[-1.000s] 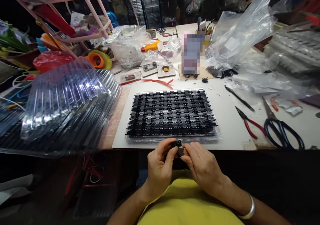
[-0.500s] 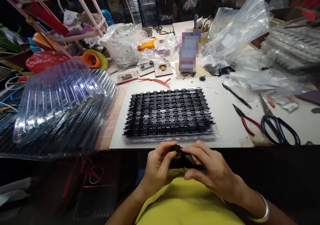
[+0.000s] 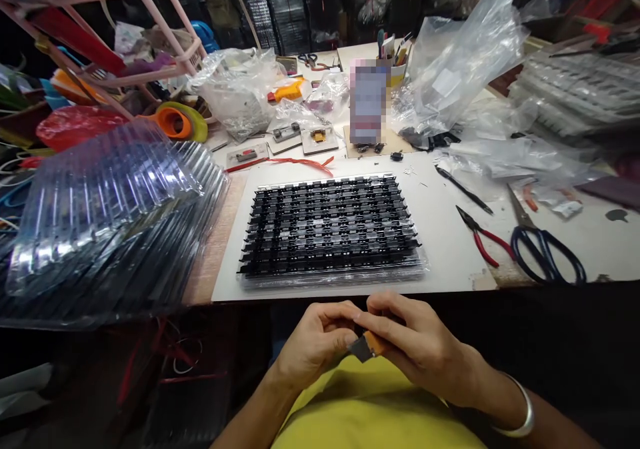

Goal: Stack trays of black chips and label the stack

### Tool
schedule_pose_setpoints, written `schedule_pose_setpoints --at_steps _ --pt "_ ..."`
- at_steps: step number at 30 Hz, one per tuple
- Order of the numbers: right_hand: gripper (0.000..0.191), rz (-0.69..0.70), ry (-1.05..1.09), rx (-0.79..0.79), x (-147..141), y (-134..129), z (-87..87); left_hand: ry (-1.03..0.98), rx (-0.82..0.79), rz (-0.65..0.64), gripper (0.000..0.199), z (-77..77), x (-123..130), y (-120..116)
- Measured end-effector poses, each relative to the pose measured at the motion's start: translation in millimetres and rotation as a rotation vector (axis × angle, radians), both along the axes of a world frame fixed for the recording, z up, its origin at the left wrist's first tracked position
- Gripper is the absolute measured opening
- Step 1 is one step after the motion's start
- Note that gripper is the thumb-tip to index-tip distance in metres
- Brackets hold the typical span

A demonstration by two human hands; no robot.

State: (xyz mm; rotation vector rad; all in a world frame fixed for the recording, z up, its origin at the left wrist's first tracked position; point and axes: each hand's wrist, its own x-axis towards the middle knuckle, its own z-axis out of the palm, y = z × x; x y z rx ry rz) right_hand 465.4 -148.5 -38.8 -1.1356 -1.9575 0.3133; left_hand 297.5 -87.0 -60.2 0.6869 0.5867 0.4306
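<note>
Both my hands meet just in front of the table edge, above a yellow garment (image 3: 380,409). The fingers of my left hand (image 3: 317,342) are pinched together; the small black part seen in them half a second ago is now almost wholly hidden between the hands. My right hand (image 3: 425,342) is closed round a small orange and dark grey tool (image 3: 374,344), its flat grey end pointing down and left. Beyond the hands, a clear plastic tray (image 3: 335,278) filled with rows of small black parts (image 3: 330,226) lies on a white board (image 3: 450,262).
Right of the tray lie red-handled pliers (image 3: 484,239), scissors (image 3: 547,252) and black tweezers (image 3: 464,189). Stacked clear trays (image 3: 105,202) stand at left. Behind are red strips (image 3: 305,162), plastic bags (image 3: 455,76), a blurred upright panel (image 3: 367,102) and an orange tape roll (image 3: 173,122).
My hands have come closer together and the black part has gone from sight between them. The orange tool has turned, so its grey end shows. The view has shifted slightly right.
</note>
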Motion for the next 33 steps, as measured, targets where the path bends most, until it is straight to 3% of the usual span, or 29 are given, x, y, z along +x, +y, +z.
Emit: schedule_pose_setpoints --at_steps 4,6,10,13,15,17,21,23,27,33 --pt "0.031 -0.039 -0.02 0.17 4.1 -8.1 -1.1 0.001 -0.058 0.044 0.029 -0.5 6.1 -2.0" --pt "0.032 -0.234 -0.087 0.179 21.0 -13.3 -5.2 0.032 -0.033 0.108 0.027 -1.8 7.6 -2.2" --pt "0.023 -0.804 -0.221 0.032 83.9 -19.6 -28.7 0.122 0.206 0.208 0.026 -5.4 6.7 -0.2" --pt "0.026 -0.977 -0.351 -0.126 118.5 -23.0 -44.2 0.183 0.316 0.223 0.026 -6.5 7.0 1.5" --pt "0.036 -1.012 -0.327 -0.151 118.3 -26.3 -42.6 0.208 0.342 0.223 0.027 -5.8 9.4 1.8" --pt "0.041 -0.911 -0.212 -0.116 100.5 -29.4 -31.3 0.228 0.364 0.217 0.027 -4.5 13.1 1.2" --pt "0.038 -0.351 -0.048 -0.182 48.7 -28.7 -5.8 0.258 0.452 0.201 0.028 -4.1 18.6 -1.2" --pt "0.036 -0.192 -0.019 -0.22 31.2 -25.1 -2.8 0.279 0.536 0.206 0.028 -5.3 19.0 -2.1" --pt "0.028 -0.156 -0.002 -0.258 20.3 -19.0 -10.2 0.327 0.717 0.232 0.028 -6.8 17.8 -2.7" --pt "0.026 -0.136 0.027 -0.326 21.2 -17.0 -13.8 0.356 0.825 0.258 0.026 -8.2 18.7 -3.4"
